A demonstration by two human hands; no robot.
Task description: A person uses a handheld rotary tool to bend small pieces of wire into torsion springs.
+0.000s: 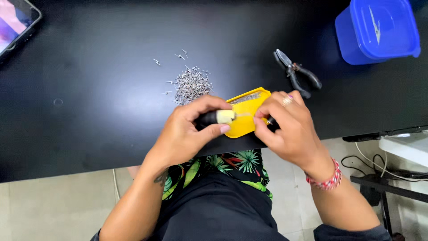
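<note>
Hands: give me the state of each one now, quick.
Left hand: closed on a small black tool with a cream tip.
Right hand: fingers pinched over the yellow tray; what it holds cannot be told.

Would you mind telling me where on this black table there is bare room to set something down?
The widest bare patch of the table lies between the phone and the pile of small metal pieces. Another runs along the far edge, between that pile and the blue container. It is crowded around the yellow tray, both hands and the pliers.
</note>
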